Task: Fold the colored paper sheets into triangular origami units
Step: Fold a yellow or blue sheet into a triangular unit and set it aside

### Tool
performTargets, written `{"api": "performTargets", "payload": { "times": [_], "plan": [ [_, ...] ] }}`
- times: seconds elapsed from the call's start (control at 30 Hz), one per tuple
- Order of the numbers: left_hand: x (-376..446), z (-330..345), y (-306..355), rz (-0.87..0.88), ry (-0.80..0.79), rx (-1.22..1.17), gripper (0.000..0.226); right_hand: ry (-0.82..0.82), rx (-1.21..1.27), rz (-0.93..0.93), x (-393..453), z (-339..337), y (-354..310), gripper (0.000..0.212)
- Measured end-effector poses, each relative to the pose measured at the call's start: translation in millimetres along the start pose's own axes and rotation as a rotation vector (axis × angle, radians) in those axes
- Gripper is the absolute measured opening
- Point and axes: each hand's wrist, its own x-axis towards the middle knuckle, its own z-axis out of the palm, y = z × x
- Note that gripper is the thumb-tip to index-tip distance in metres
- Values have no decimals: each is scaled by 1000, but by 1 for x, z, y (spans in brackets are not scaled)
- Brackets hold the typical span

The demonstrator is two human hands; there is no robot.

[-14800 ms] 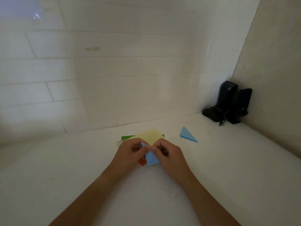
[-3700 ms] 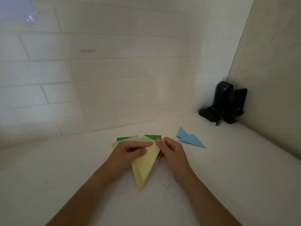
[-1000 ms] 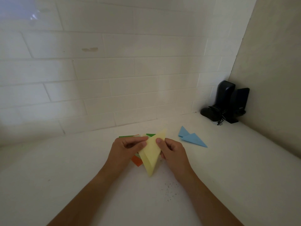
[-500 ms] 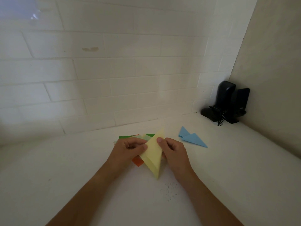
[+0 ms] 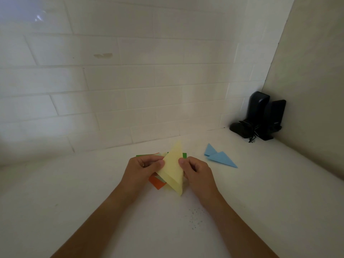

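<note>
Now pinching the yellow folded sheet (image 5: 173,170) between left hand (image 5: 142,169) and right hand (image 5: 196,173), fingers curled on its edges — lifting it over the paper stack (image 5: 157,183), blue folded units (image 5: 219,157) lying rightward

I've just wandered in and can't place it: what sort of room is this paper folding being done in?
Probably a kitchen or utility corner of a home, though I can't be sure. A white tiled wall rises behind a plain white counter, and a pair of black speakers is tucked into the corner.
</note>
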Motion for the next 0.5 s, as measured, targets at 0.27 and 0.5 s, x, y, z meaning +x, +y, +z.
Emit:
{"api": "performTargets", "payload": {
  "times": [0.27,0.5],
  "plan": [
    [3,-3,-3,4,39,18,15,-77,-58,-9,-1,2,0,46],
    [-2,4,-4,-21,-63,172,11,-74,-112,-48,1,1,5,45]
  ]
}}
